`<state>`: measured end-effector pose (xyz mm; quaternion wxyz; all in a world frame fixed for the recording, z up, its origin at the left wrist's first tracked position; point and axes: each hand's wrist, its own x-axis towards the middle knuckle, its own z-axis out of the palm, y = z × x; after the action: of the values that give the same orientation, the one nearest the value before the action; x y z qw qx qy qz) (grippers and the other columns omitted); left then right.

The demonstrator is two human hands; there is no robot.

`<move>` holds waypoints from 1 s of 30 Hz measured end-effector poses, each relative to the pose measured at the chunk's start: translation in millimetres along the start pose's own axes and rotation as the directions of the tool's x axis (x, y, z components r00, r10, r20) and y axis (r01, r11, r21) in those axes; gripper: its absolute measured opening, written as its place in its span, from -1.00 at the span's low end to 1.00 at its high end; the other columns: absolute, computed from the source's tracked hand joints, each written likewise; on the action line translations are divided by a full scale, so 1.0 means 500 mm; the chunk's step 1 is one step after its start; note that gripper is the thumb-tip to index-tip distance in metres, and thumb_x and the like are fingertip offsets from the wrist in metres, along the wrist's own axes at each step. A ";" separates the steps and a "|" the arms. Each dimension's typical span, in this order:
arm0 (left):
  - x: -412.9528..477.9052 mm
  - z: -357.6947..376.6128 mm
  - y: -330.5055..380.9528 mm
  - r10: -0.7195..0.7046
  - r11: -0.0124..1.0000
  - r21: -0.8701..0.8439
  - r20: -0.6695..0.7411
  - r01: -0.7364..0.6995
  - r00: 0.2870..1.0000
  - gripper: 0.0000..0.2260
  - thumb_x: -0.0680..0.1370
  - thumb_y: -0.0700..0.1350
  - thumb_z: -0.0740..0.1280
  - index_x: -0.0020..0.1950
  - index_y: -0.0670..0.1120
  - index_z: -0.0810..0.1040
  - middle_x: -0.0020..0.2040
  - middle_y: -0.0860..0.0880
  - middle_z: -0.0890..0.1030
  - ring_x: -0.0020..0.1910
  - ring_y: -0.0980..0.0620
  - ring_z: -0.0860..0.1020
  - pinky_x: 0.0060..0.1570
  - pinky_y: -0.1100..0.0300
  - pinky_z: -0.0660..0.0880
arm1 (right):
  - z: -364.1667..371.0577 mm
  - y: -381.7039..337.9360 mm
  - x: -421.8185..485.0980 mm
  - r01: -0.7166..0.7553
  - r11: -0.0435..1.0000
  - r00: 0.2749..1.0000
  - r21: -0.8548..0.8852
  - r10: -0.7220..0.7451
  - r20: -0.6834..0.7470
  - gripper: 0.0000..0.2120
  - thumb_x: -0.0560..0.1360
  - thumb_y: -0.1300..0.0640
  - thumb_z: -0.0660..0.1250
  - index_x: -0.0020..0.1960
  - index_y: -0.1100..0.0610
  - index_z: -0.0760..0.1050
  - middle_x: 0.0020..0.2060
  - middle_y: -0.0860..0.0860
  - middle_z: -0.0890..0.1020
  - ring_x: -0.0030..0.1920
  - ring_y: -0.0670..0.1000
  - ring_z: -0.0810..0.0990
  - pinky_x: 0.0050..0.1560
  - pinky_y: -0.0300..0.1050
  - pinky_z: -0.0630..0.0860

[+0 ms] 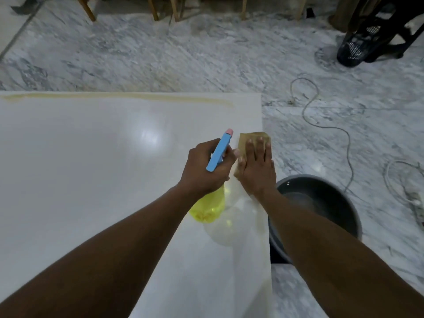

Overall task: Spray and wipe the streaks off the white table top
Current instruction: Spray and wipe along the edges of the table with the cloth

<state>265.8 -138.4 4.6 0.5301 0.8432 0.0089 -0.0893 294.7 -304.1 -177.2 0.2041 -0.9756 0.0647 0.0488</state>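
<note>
The white table top (91, 157) fills the left and middle of the view. A long yellowish streak (137, 98) runs along its far edge. My left hand (206, 168) grips a spray bottle (212, 206) with a yellow body and a blue trigger head with a pink nozzle, held above the table and pointing away. My right hand (258, 166) lies flat, fingers spread, pressing a tan cloth (252, 137) onto the table near its right edge. Most of the cloth is hidden under the hand.
A grey bucket (339, 203) with water stands on the marble floor just right of the table. White cables (321, 125) trail across the floor to the right. A black basket-like object (360, 47) and wooden chair legs (156, 10) are farther off.
</note>
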 end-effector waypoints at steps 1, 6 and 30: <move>-0.023 0.000 -0.002 -0.004 1.000 -0.007 0.005 0.004 1.000 -0.74 0.64 -0.07 0.47 -0.20 -0.05 0.50 -0.12 -0.27 0.65 -0.30 -0.20 0.71 -0.39 0.38 0.55 | 0.007 0.001 -0.038 -0.007 1.000 1.000 -0.007 0.007 0.001 -0.41 0.67 -0.13 -0.10 0.61 -0.07 -0.26 0.61 0.00 -0.28 0.60 0.10 -0.30 0.51 0.31 0.08; -0.142 -0.011 -0.028 0.041 0.999 -0.001 0.031 -0.041 0.999 -0.73 0.64 -0.03 0.47 -0.21 0.07 0.48 -0.08 -0.24 0.67 -0.32 -0.14 0.73 -0.37 0.35 0.58 | 0.029 0.006 -0.217 -0.050 0.998 0.998 -0.029 0.051 0.024 -0.41 0.66 -0.14 -0.11 0.61 -0.05 -0.25 0.61 0.02 -0.26 0.60 0.13 -0.26 0.53 0.31 0.08; -0.637 -0.040 -0.133 0.107 0.991 0.054 0.211 -0.121 0.972 -0.73 0.65 -0.02 0.45 -0.20 -0.03 0.50 -0.06 -0.19 0.69 -0.32 -0.11 0.74 -0.41 0.44 0.49 | 0.088 0.012 -0.850 0.050 0.996 0.977 -0.079 -0.065 -0.201 -0.57 0.57 0.24 0.17 0.42 0.31 0.33 0.42 0.29 0.42 0.47 0.33 0.31 0.42 0.38 0.30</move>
<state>-52.3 -66.0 4.4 0.5042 0.8454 -0.0979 -0.1463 -128.4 -246.5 -167.8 0.1619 -0.9837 0.0549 -0.0549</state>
